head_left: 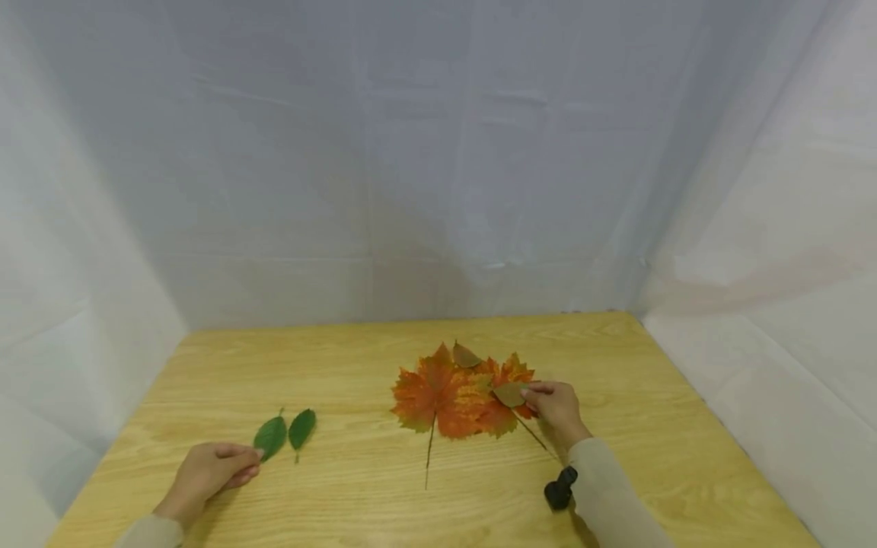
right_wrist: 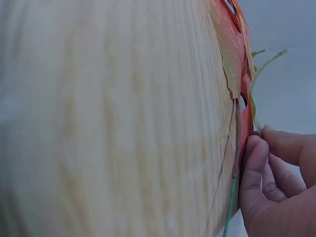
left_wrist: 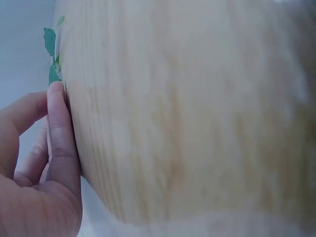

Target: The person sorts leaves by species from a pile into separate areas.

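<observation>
At the left of the table, my left hand [head_left: 212,473] pinches the lower tip of a green leaf [head_left: 271,436] between thumb and finger. Close beside that leaf lies a second green leaf [head_left: 302,428]. On the other side, my right hand [head_left: 558,409] pinches a brownish leaf [head_left: 509,394] by one end, over orange-red maple leaves [head_left: 428,384] with long thin stems. Another brownish leaf [head_left: 466,355] rests at the top of that cluster. The left wrist view shows the pinched green leaf [left_wrist: 54,74] edge-on. In the right wrist view, fingertips hold the curved brownish leaf [right_wrist: 253,91].
The wooden table [head_left: 342,495] lies beneath everything. A small black object [head_left: 560,489] is at the right wrist, by the sleeve. Pale sheeting [head_left: 425,152] hangs behind the table and along both sides.
</observation>
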### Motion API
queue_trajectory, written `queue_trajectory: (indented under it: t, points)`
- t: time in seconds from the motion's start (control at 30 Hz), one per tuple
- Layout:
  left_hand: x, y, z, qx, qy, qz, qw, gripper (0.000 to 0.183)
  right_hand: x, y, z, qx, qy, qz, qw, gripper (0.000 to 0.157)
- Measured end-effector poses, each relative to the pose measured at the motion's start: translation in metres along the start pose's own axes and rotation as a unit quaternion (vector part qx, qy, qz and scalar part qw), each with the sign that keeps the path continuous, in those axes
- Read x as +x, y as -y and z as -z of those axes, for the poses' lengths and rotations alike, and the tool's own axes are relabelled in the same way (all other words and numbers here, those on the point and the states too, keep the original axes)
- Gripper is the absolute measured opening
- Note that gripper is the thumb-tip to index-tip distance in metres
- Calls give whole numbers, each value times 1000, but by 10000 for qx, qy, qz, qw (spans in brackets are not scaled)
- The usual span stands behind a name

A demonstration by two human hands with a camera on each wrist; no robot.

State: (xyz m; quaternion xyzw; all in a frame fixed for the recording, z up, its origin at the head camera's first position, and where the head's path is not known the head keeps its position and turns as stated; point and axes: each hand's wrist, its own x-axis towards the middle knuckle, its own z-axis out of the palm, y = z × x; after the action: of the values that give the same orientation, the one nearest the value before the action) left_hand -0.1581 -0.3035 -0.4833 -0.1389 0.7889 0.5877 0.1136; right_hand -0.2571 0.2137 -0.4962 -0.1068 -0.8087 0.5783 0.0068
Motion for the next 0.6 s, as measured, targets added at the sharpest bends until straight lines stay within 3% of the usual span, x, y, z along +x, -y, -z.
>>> queue_trajectory:
  t: [0.4,0.5,0.6]
  points:
    - [1,-5,3,55,177,2,9998,35,-1,0,0,41,-23,-12,10000,24]
    - [2,-10,9,792,258,-143,9964,33,1,-1,0,42,-32,-39,10000,24]
    - [3,-20,15,1859,172,-385,9817,30,2,-1,-1,32,-27,-58,10000,24]
